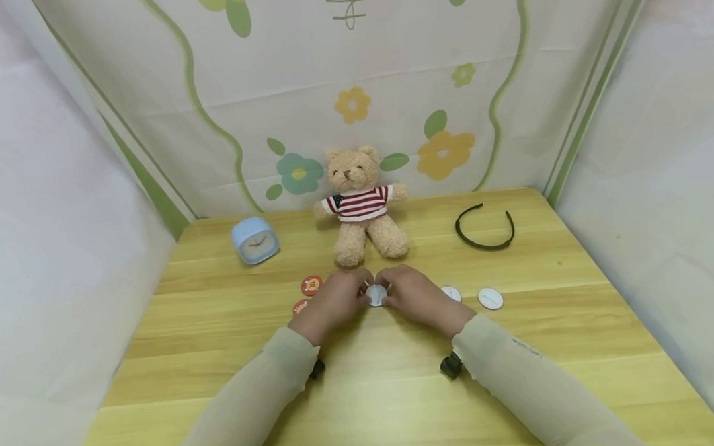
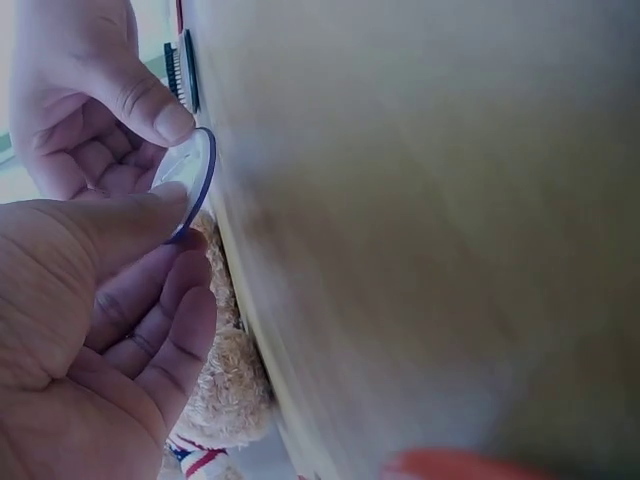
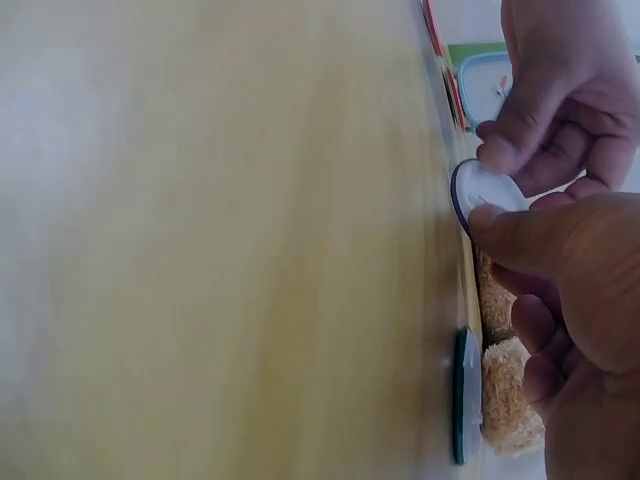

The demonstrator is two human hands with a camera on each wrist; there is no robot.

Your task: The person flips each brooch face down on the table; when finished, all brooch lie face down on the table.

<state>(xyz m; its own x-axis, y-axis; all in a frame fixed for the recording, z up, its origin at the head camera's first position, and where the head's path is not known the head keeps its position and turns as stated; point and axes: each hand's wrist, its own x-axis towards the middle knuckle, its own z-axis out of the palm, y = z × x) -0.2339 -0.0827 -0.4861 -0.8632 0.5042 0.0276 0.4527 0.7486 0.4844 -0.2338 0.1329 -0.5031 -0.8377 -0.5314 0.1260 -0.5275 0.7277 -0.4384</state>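
A white round disc with a dark blue edge (image 1: 376, 295) is between my hands at mid-table, its pale face toward me. My left hand (image 1: 341, 296) pinches it on one side, the thumb lying on the pale face in the left wrist view. Opposite, my right hand (image 1: 418, 297) pinches the other side with thumb and curled fingers. Two red discs with printed faces (image 1: 312, 285) lie by my left hand, one partly covered by the wrist. Near my right hand lie two white discs (image 1: 491, 298), the closer one partly hidden.
A teddy bear (image 1: 365, 206) in a striped shirt sits against the flowered cloth behind the hands. At the back left stands a light blue clock (image 1: 255, 240); a black headband (image 1: 485, 246) lies at the back right. White cloth walls flank the wooden table (image 1: 378, 404).
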